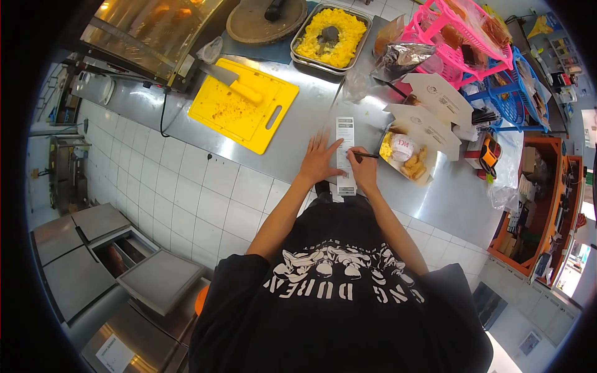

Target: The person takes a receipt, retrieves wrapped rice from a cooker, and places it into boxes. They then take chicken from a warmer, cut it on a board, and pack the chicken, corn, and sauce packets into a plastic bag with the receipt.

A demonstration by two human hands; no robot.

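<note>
A long white printed slip (345, 133) lies on the steel counter at the middle. My left hand (320, 158) rests flat at its left edge, fingers spread, thumb on the paper. Over the slip's right side, my right hand (363, 169) grips a black pen (368, 155). Just right of that hand stands an open food box (429, 181) holding a wrapped rice portion (402, 148), yellow egg (385, 148) and fried pieces (414, 165). Behind it is another open box (438, 93).
To the left, a knife (239, 87) lies on a yellow cutting board (249, 127). Farther back are a metal tray (297, 59) of yellow egg, a round wooden board (249, 25), a pink basket (457, 62) and a blue basket (511, 102). An orange-black device (490, 155) sits right.
</note>
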